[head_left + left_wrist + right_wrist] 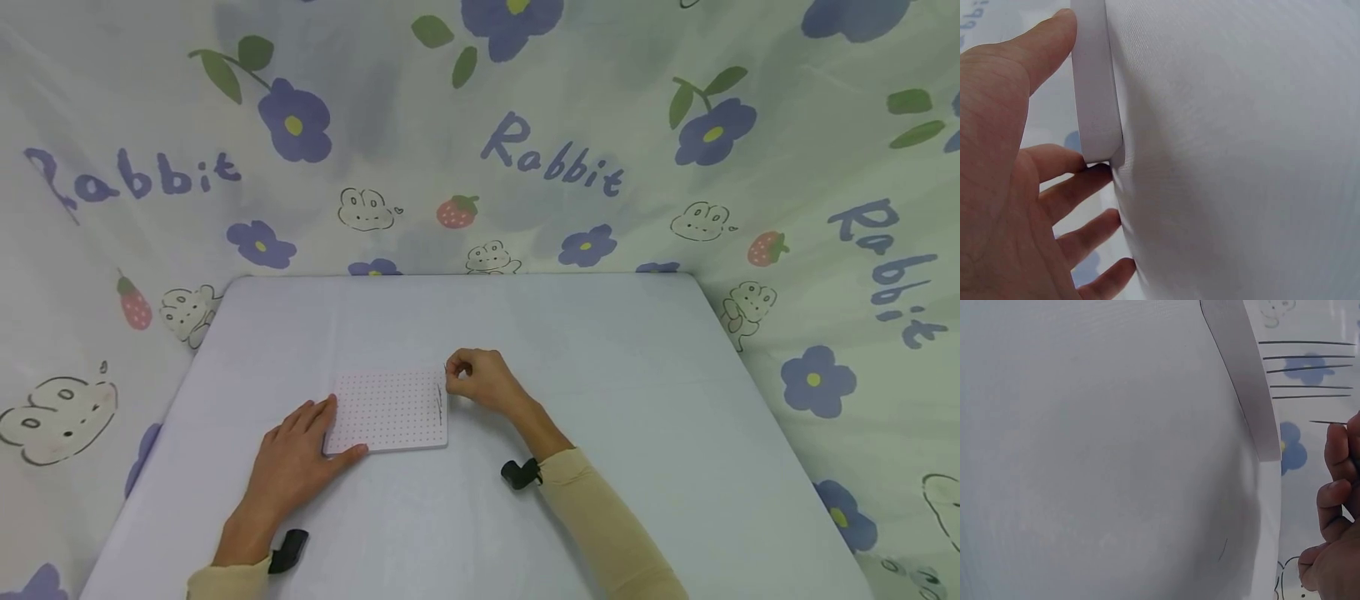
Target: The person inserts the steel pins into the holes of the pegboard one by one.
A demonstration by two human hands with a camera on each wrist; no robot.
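Note:
A white board (386,410) with a grid of small holes lies on the table. Along its right side, several thin dark needles (1310,357) stand upright. My right hand (483,379) pinches another needle (1327,422) between thumb and forefinger, beside the board's far right corner; the needle's pointed end sticks out from the fingertips. At the near left corner, my left hand (292,454) rests with its fingers spread. Its thumb (1047,47) lies along the board's near edge and the fingertips touch its left side.
One thin dark needle-like piece (1223,550) lies on the white tablecloth (600,358) near the board. A fabric curtain (390,108) printed with flowers, rabbits and strawberries surrounds the table's back and sides. Black wrist cameras (519,474) sit at both cuffs.

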